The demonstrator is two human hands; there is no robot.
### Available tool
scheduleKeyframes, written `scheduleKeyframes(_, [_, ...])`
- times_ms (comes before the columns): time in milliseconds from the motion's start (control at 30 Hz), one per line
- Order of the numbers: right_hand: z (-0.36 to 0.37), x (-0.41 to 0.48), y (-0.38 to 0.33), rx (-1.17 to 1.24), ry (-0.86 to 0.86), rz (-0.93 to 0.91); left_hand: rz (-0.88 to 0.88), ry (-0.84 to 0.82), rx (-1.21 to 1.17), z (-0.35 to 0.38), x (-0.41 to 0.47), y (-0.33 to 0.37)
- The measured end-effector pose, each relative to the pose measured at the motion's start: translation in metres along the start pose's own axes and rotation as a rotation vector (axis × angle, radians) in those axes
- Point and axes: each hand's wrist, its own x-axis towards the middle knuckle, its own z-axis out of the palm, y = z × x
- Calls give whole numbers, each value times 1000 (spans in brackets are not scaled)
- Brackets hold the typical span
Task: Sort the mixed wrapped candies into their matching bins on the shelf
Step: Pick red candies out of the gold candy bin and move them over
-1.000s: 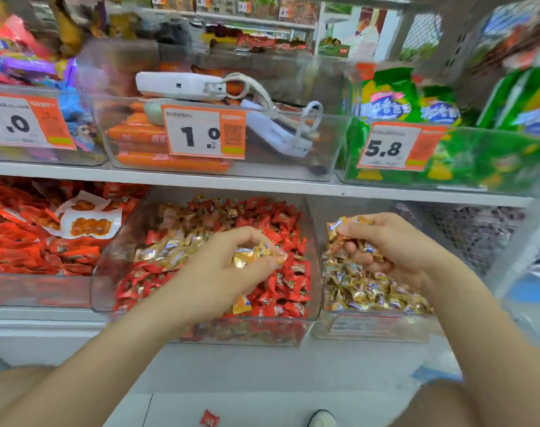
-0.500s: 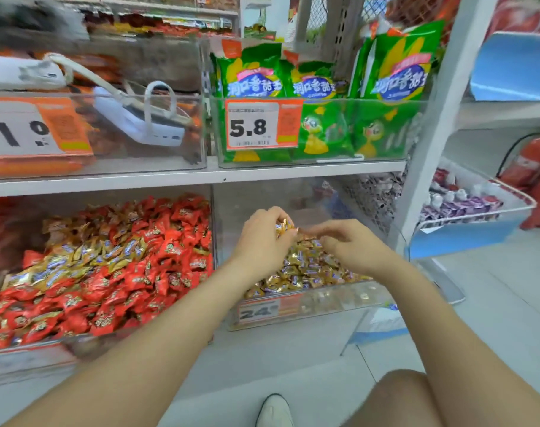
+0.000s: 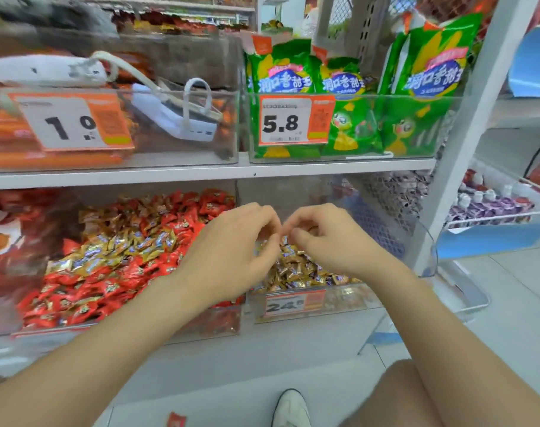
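Observation:
A clear left bin (image 3: 219, 325) on the lower shelf holds red wrapped candies (image 3: 87, 291) with gold wrapped candies (image 3: 130, 245) mixed across the top. To its right, a clear bin (image 3: 349, 298) holds only gold candies (image 3: 296, 272). Both my hands hover over this gold bin, fingertips almost touching. My left hand (image 3: 238, 251) has its fingers curled down and bunched; the candies it carried are hidden inside. My right hand (image 3: 321, 241) curls its fingers toward the left fingertips, and what they pinch is hidden.
The upper shelf carries a bin of green snack bags (image 3: 349, 84) and a bin with a white power strip (image 3: 50, 72). A wire basket (image 3: 493, 208) of purple sweets stands at the right. One red candy (image 3: 176, 420) lies on the floor near my shoe (image 3: 290, 408).
My left hand carried gold candies from the red bin rightward to the gold bin. My right hand lifted from the gold pile to meet it. The candies have dropped out of sight.

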Motion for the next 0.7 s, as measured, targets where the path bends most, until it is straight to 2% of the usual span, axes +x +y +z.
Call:
scheduleKeyframes(67, [17,3,-33,-2,-1,-78,-50,78,114,-24,-24,-15])
scheduleKeyframes(200, [57,9,-93,15,-52,-219,-334,166,213,-61,-61,-65])
scheduleKeyframes(267, [82,18,-112,-22,-85,-298,-575,87,350,-73,-74,-90])
scheduleKeyframes(333, [106,33,-124,-94,-100,-361,-824,-94,452,-81,-86,-109])
scheduleKeyframes(400, [127,50,-134,-171,-84,-387,-976,-274,426,-86,-94,-125])
scheduleKeyframes(467, [149,69,-142,-215,-86,-368,-1033,-362,321,-90,-97,-143])
scheduleKeyframes(567, [176,95,-157,-224,-100,-349,-1003,-333,144,-100,-92,-173])
scheduleKeyframes(700, [196,121,-169,-322,-352,-264,-888,-310,155,-104,-87,-202])
